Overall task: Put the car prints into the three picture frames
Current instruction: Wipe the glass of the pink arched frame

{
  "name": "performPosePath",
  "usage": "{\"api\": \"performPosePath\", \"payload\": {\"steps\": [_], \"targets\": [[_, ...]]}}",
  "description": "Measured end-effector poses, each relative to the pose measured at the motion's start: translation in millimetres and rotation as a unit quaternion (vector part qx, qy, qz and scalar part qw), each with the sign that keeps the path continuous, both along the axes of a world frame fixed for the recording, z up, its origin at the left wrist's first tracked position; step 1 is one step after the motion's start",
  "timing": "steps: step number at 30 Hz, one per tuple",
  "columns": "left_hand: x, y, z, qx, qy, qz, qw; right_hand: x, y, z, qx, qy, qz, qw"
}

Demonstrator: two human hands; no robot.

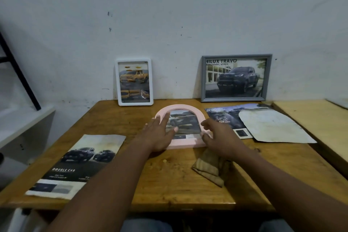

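**A:** Where is the pink arch-shaped picture frame (180, 107)?

**B:** It lies flat in the middle of the wooden table (169, 175), with a car print (186, 122) showing in its opening.

**A:** And the hands?

**B:** The left hand (160, 134) rests on the frame's left side, its fingers (165, 118) straight and spread, grasping nothing. The right hand (218, 137) is at the frame's lower right edge with its fingers bent. I cannot tell whether it grips the rim or only touches it.

**A:** The other frames?

**B:** A white rounded rectangular frame (151, 81) with a yellow car print and a grey rectangular frame (204, 79) with a dark pickup print both stand leaning against the wall.

**A:** Anything loose?

**B:** A "Double Cab" print (79, 164) lies at the left. At the right, another dark print (224, 117) lies partly under a whitish sheet (273, 126). A brown wood-grained piece (209, 167) lies below the right hand.
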State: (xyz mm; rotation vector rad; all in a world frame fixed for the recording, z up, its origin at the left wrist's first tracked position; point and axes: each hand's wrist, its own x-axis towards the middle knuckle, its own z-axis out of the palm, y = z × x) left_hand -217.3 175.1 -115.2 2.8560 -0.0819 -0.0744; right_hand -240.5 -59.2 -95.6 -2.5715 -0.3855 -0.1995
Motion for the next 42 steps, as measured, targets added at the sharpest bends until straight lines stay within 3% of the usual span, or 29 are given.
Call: {"api": "performPosePath", "payload": {"steps": [5,8,15,20,26,33,42], "targets": [[-34,-15,-2,-0.004,0.007,0.006,1.0,-49,-4,-2,-0.079,-0.061,-0.013,0.995],[-42,-16,-10,0.003,0.0,0.005,1.0,-71,-2,-11,-0.126,-0.032,0.002,0.991],[-42,-10,-4,-0.044,-0.025,0.0,0.999,-80,0,-12,-0.135,-0.028,0.038,0.99],[-22,2,7,-0.062,-0.029,-0.001,0.998,-36,-3,18,-0.077,0.023,0.065,0.995],[14,19,7,-0.123,-0.046,0.03,0.991,53,35,65,-0.038,-0.026,0.087,0.995],[51,34,-14,-0.136,-0.078,0.023,0.987,127,94,35,-0.037,-0.038,0.105,0.993],[47,33,-18,-0.118,-0.1,0.006,0.988,147,101,-11,-0.193,-0.021,0.166,0.967]]}}
